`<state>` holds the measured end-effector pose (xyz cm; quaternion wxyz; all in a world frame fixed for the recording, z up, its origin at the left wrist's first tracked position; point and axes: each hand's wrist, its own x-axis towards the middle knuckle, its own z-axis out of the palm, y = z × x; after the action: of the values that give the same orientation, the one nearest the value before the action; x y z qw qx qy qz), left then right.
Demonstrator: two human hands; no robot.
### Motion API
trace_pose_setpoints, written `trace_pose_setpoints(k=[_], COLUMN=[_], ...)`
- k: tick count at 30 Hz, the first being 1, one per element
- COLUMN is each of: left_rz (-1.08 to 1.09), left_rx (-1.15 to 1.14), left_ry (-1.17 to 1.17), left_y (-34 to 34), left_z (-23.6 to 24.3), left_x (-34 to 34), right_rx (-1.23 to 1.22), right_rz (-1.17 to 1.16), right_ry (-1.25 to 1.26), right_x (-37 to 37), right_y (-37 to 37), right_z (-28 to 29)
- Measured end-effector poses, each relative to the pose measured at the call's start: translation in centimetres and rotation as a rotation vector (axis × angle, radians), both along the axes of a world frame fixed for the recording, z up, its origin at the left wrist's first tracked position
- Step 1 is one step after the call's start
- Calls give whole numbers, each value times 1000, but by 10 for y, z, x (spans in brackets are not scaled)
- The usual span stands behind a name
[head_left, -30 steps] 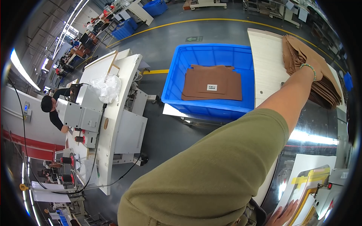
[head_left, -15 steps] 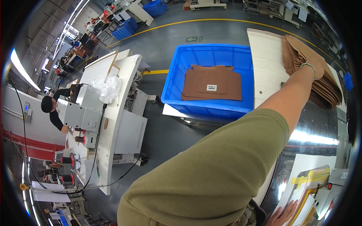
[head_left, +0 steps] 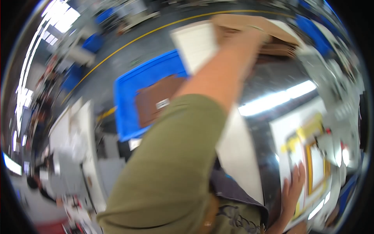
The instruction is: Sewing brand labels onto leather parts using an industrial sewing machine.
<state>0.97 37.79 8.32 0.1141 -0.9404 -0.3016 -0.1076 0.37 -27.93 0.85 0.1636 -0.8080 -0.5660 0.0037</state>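
Note:
My left arm, in an olive sleeve, stretches up across the view. At its end my left hand (head_left: 263,36) is on the stack of brown cut pieces (head_left: 282,33) at the far end of the table. Blur smears its fingers, so whether it grips a piece is unclear. At the lower right my right hand (head_left: 294,189) lies flat with fingers extended, beside a template with a yellow frame (head_left: 309,171) and yellow tape. It holds nothing that I can see. More brown pieces with a white label (head_left: 150,99) lie in a blue bin (head_left: 124,107), partly hidden by my arm.
A pale sewing machine head (head_left: 338,146) stands over the template at the right. A dark shiny tabletop (head_left: 261,150) reflects a lamp. Left of the bin is another white worktable (head_left: 89,136) with a machine, and a person in black (head_left: 41,187) sits beyond it.
The whole view has swung right, so the bin and stack appear farther left and more of the template and right hand shows. My left hand is still at the brown stack.

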Motion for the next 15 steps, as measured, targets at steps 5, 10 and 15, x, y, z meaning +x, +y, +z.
trace_pose_setpoints(k=[5, 10, 15], left_rz=[29, -114, -85], left_rx=[34, -284, -293], left_ry=[35, 4, -217], left_y=[1, -39, 29], left_z=[17, 6, 15], left_x=[26, 120, 102], right_rx=[30, 96, 170], right_rz=[-74, -277, -196], right_ry=[78, 99, 29], right_x=[-7, -9, 8], right_y=[8, -23, -18], right_z=[23, 21, 18])
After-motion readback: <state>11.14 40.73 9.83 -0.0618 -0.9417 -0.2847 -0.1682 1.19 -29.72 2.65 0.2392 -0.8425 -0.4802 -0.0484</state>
